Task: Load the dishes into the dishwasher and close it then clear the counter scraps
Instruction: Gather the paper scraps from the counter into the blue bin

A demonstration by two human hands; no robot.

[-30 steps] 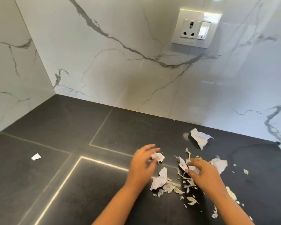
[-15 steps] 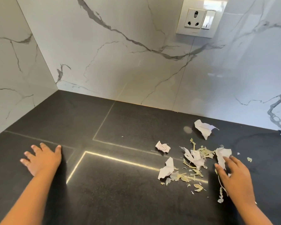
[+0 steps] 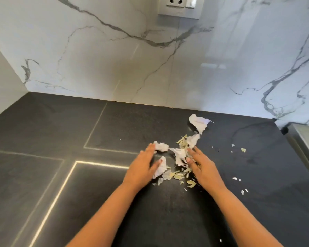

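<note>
A heap of torn white paper and pale green vegetable scraps (image 3: 177,157) lies on the dark stone counter (image 3: 78,175). My left hand (image 3: 143,168) rests flat against the heap's left side, fingers apart, thumb on a paper piece. Flat against the heap's right side is my right hand (image 3: 202,166), fingers extended. Neither hand holds anything. A larger paper scrap (image 3: 199,123) lies apart, behind the heap. Small crumbs (image 3: 243,150) are scattered to the right.
Marble walls (image 3: 150,59) close off the counter at the back and left, with a wall socket (image 3: 178,6) at the top. A steel edge (image 3: 303,139) borders the counter at the right. Light seams cross the counter's left half.
My left hand swung from the far left of the counter back to the heap. My right hand pushed in from the right, bunching the scraps tighter. The camera tilted down.
</note>
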